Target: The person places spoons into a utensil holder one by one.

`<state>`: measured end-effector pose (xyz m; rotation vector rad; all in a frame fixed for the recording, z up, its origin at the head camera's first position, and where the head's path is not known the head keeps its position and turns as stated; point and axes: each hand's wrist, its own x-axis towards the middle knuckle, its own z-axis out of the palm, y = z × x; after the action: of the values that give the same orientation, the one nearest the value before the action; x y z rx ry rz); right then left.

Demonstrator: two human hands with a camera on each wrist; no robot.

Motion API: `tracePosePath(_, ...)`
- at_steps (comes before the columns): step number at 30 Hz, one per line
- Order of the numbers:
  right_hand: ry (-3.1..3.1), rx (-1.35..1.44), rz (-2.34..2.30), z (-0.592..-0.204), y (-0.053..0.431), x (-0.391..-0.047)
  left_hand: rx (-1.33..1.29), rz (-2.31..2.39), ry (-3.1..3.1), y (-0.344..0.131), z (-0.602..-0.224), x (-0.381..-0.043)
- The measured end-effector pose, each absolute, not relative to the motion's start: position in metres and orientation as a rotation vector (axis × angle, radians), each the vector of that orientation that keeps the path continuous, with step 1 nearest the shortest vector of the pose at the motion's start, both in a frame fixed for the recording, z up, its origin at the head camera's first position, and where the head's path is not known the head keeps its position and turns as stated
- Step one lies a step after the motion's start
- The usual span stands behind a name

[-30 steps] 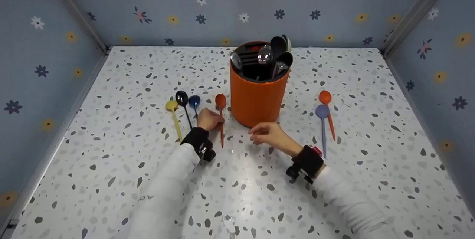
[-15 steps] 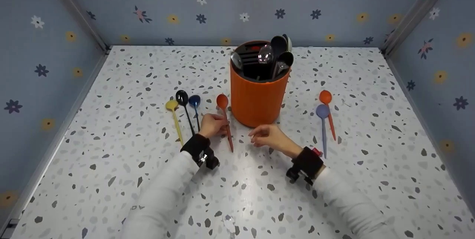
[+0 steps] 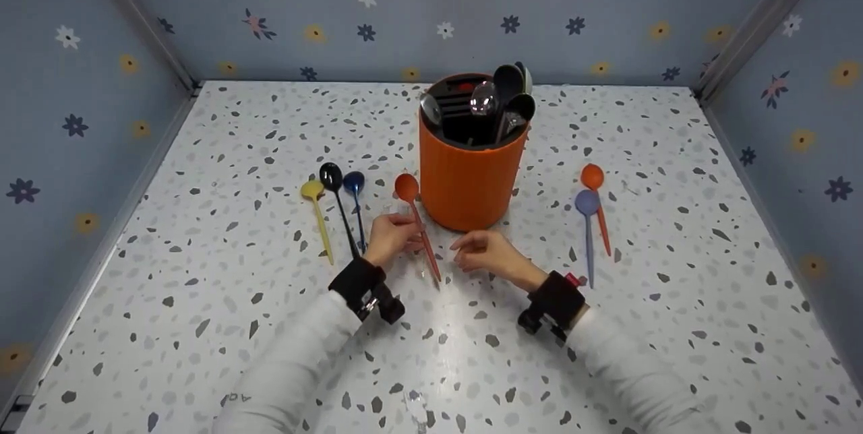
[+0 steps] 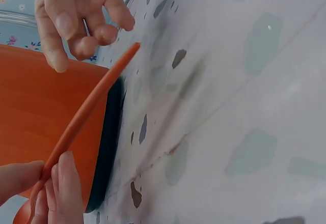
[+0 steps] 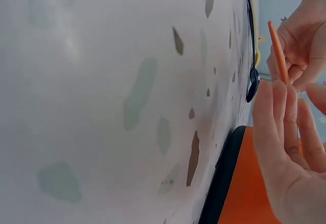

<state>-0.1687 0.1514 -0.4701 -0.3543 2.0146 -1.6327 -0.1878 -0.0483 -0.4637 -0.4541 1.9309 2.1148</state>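
Red spoon swung, tail rightward — left fingers pinch it, right fingers parted, holding nothing. I judge handover step — next needs right closing on tail.

Left of the orange holder: the red spoon in my left hand fills the near gap; blue spoon, black spoon and yellow spoon block farther out.
Right of the holder: a broad lane up to the purple spoon.
Front of the holder: my right hand, just beside; open tabletop nearer me.
Holder's mouth: utensils crowd its right.
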Motion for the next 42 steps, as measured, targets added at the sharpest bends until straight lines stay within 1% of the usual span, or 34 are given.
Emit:
tracePosePath(8,1.947,-0.300,-1.649,-0.471,0.149,-0.165,-0.482,2.259,1.855,-0.038,-0.460,-0.177)
tracePosePath(16,1.937,-0.380,-1.626,-0.451,0.144,-0.153,-0.468,2.311,1.805,-0.031,-0.456,-0.170)
tracePosePath(22,1.972,-0.389,-1.593,-0.447,0.144,-0.150,-0.407,2.320,1.813,-0.027,-0.454,-0.165)
tracePosePath(28,1.981,-0.379,-1.578,-0.445,0.147,-0.151,-0.346,2.315,1.856,-0.025,-0.448,-0.161)
tracePosePath(35,1.981,-0.382,-1.572,-0.447,0.152,-0.158,-0.302,2.332,1.840,-0.023,-0.434,-0.158)
tracePosePath(42,2.041,-0.431,-1.534,-0.435,0.154,-0.160,-0.277,2.364,1.834,-0.021,-0.419,-0.156)
